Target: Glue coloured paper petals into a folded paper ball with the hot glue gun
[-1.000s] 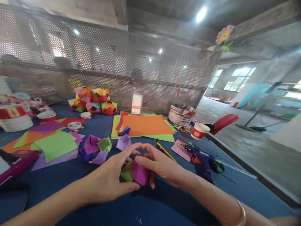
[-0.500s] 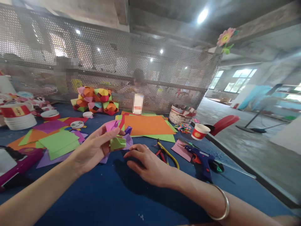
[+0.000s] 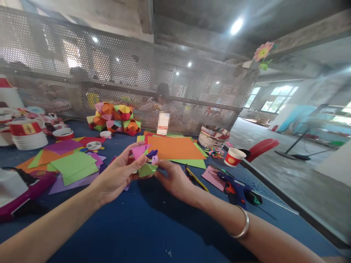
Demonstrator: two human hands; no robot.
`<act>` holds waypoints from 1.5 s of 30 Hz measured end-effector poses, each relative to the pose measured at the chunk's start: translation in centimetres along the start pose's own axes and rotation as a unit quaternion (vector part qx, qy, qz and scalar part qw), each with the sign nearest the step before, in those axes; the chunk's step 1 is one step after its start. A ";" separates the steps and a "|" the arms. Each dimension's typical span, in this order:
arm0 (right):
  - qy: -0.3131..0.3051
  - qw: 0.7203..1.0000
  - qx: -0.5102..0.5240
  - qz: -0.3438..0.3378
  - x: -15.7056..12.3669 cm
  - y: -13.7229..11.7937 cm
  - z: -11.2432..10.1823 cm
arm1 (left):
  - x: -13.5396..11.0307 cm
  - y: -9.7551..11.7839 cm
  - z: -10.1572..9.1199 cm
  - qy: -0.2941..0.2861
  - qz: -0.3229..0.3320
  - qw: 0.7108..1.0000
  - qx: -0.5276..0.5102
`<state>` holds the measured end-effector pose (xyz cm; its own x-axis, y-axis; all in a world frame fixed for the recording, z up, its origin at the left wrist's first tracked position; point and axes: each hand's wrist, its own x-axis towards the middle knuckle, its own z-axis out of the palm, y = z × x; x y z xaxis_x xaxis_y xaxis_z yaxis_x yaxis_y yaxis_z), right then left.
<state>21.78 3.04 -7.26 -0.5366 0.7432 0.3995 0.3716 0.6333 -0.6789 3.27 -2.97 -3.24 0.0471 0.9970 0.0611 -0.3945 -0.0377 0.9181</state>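
My left hand (image 3: 116,177) is closed around a folded-paper model (image 3: 147,170), raised above the blue table. Its pointed flaps are pink, green, dark purple and lavender. The fingers of my right hand (image 3: 178,179) are bent together at the model's right side, pinching its lavender and green edge; the fingertips are partly hidden and a little blurred. Behind both hands lies a stack of orange and green paper sheets (image 3: 175,147). Several finished folded-paper balls (image 3: 113,117) in mixed colours are piled at the back left.
Left are loose coloured sheets (image 3: 75,164), a purple tool (image 3: 38,188) and stacked paper cups (image 3: 29,137). Right are yellow-handled pliers (image 3: 196,178), a blue glue gun (image 3: 237,186), a red-and-white cup (image 3: 234,157) and a woven basket (image 3: 213,137). A perforated metal screen (image 3: 131,80) stands behind.
My right hand has come from just above the table up to the folded-paper model and now pinches its right side. The view has shifted slightly, and the model is turned a little.
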 end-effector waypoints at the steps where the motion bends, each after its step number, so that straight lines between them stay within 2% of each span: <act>1: 0.047 0.998 0.044 0.024 -0.1 0.1 -0.7 | 0.0 0.0 0.0 -0.009 -0.008 1.000 -0.002; 3: 0.083 0.982 0.162 0.051 -0.6 0.1 -2.4 | 0.0 0.0 0.0 -0.023 -0.039 0.999 -0.006; 5: 0.108 0.947 0.287 0.090 -1.4 -0.2 -4.1 | -0.1 0.0 0.3 -0.025 -0.084 0.996 -0.013; 8: 0.082 0.883 0.442 0.139 -2.7 -0.8 -5.7 | -0.4 -0.1 0.7 -0.016 -0.133 0.991 -0.028; 11: 0.025 0.854 0.497 0.152 -3.8 -1.1 -6.0 | -0.5 -0.4 1.0 -0.008 -0.155 0.988 -0.026; 15: -0.033 0.866 0.483 0.125 -4.3 -1.4 -5.7 | -0.5 -0.7 1.2 0.016 -0.174 0.984 -0.024; 20: -0.009 0.893 0.440 0.097 -4.3 -0.9 -5.5 | -0.4 -0.8 1.4 -0.012 -0.182 0.982 -0.041; 26: 0.014 0.903 0.417 0.105 -4.3 -0.4 -5.3 | -0.5 -0.5 1.7 0.016 -0.172 0.983 -0.059; 34: 0.035 0.886 0.451 0.099 -4.5 -1.6 -5.2 | -0.5 -0.8 1.5 0.002 -0.174 0.984 -0.035; 40: 0.047 0.886 0.454 0.082 -4.5 -1.4 -4.9 | -0.6 -1.3 1.6 -0.063 -0.182 0.981 -0.011; 45: 0.039 0.886 0.459 0.060 -4.5 -1.0 -4.4 | -0.6 -1.3 1.6 -0.066 -0.183 0.981 -0.012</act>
<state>27.20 0.00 -5.65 -0.4683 0.8286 0.3067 -0.3682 0.1325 -0.9203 5.26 -3.60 -3.87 0.3082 0.9257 -0.2193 -0.3508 0.3249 0.8783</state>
